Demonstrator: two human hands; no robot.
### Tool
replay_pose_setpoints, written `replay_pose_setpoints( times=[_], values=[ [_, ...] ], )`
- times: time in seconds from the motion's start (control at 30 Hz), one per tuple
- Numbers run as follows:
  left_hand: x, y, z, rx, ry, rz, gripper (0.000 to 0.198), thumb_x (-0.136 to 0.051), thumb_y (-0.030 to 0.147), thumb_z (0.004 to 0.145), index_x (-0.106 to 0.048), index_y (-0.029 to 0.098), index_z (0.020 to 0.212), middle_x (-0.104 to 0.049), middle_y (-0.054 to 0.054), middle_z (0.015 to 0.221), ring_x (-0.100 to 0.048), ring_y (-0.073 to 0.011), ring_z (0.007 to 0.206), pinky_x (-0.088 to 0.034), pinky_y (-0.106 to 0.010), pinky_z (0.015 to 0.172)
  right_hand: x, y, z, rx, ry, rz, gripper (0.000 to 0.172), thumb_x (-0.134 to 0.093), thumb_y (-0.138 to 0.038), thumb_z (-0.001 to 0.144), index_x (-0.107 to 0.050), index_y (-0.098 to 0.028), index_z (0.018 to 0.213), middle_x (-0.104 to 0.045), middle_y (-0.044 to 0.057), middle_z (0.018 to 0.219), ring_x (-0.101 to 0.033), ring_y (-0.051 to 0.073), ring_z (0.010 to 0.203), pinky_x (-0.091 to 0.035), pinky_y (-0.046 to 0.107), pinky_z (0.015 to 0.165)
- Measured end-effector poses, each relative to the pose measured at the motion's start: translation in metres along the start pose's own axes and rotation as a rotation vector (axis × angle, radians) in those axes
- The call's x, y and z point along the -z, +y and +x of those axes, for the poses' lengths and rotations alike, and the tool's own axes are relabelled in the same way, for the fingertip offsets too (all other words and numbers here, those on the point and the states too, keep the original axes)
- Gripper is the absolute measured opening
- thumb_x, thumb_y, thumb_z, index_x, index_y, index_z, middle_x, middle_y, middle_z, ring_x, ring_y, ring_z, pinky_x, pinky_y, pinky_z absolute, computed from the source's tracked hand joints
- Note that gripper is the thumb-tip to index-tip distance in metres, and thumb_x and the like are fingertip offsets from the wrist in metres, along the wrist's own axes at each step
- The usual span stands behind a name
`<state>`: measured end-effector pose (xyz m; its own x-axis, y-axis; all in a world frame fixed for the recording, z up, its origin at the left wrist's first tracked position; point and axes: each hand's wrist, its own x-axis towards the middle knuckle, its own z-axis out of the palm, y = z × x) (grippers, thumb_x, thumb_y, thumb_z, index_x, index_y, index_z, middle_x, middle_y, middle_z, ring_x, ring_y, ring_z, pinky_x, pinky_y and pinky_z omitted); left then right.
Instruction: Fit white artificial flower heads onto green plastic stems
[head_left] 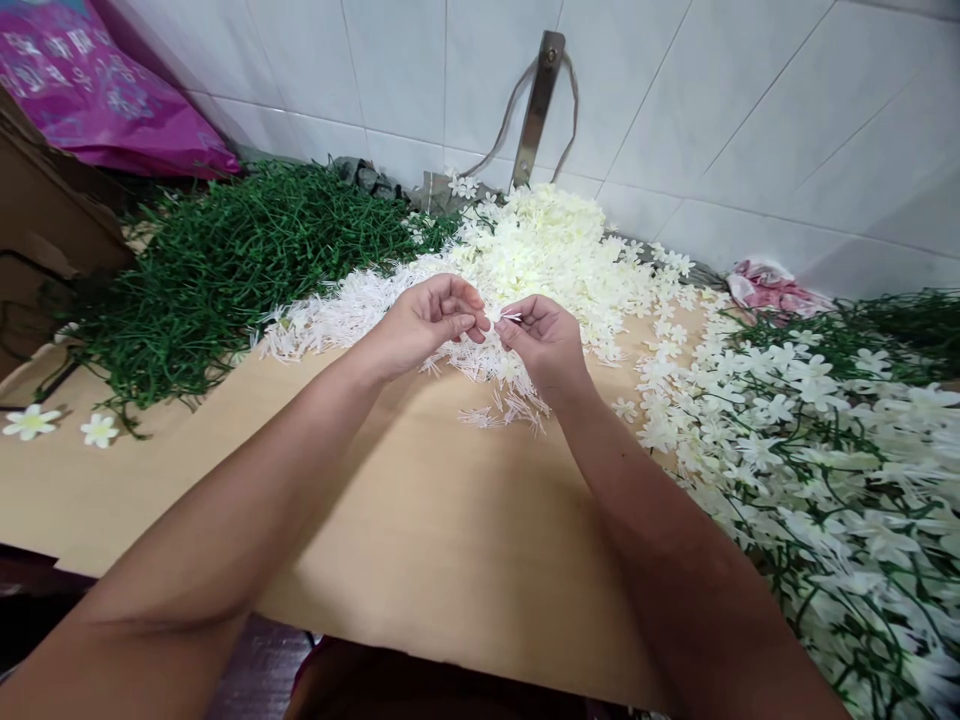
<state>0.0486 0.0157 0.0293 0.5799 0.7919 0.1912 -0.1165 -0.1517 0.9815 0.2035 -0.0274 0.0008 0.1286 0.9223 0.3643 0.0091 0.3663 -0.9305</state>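
My right hand (546, 340) pinches a small white plastic stamen piece (513, 317) between thumb and fingers; its thin prongs stick out. Close beside it, my left hand (435, 315) is curled, its thumb drawn in against the fingers; whatever it may hold is too small to make out. Both hands are over a heap of white stamen pieces (360, 305) on the tan board. Just beyond them rises a pile of loose cream-white artificial flower heads (551, 230).
Green plastic stems (247, 250) are heaped at the left. At the right lie assembled white flowers on stems (817, 450). Two loose flowers (31, 422) rest on the board (450, 540) at far left. Behind are a tiled wall (675, 100), a metal bracket (538, 110) and a purple bag (112, 90).
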Motion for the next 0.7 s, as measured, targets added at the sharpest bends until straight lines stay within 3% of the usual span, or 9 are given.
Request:
replay_pose_setpoints(
  times=[0.2, 0.33, 0.5, 0.7],
  values=[
    [-0.005, -0.001, -0.001, 0.001, 0.098, 0.056, 0.017, -0.071, 0.019, 0.065, -0.058, 0.014, 0.073, -0.059, 0.002, 0.064, -0.057, -0.0095, 0.062, -0.045, -0.026, 0.065, -0.003, 0.003, 0.000, -0.149, 0.008, 0.147, 0.039, -0.079, -0.042, 0.054, -0.053, -0.020, 0.072, -0.049, -0.008, 0.056, -0.044, 0.006, 0.050, -0.039, 0.023, 0.052],
    [-0.007, -0.002, 0.000, -0.008, 0.137, 0.054, 0.013, -0.070, 0.016, 0.064, -0.059, 0.013, 0.071, -0.060, 0.002, 0.063, -0.055, -0.0086, 0.061, -0.043, -0.025, 0.064, -0.007, 0.001, -0.002, -0.108, 0.007, 0.112, 0.040, -0.079, -0.043, 0.054, -0.051, -0.020, 0.072, -0.049, -0.007, 0.057, -0.044, 0.005, 0.052, -0.040, 0.023, 0.053],
    [-0.005, -0.006, 0.001, -0.001, 0.096, -0.027, 0.017, -0.073, 0.016, 0.062, -0.062, 0.013, 0.074, -0.062, 0.002, 0.066, -0.057, -0.0078, 0.063, -0.044, -0.023, 0.064, -0.012, -0.005, -0.006, -0.037, 0.030, 0.020, 0.038, -0.078, -0.038, 0.060, -0.052, -0.022, 0.083, -0.051, -0.006, 0.066, -0.049, 0.007, 0.056, -0.044, 0.024, 0.054],
    [-0.007, -0.014, 0.003, 0.148, 0.080, -0.251, 0.026, -0.079, 0.023, 0.060, -0.060, 0.013, 0.076, -0.063, 0.003, 0.062, -0.059, -0.0072, 0.058, -0.042, -0.022, 0.060, -0.011, -0.006, -0.009, 0.066, 0.026, -0.068, 0.024, -0.073, -0.034, 0.068, -0.055, -0.021, 0.077, -0.059, -0.002, 0.072, -0.060, 0.012, 0.064, -0.052, 0.030, 0.063]
  ],
)
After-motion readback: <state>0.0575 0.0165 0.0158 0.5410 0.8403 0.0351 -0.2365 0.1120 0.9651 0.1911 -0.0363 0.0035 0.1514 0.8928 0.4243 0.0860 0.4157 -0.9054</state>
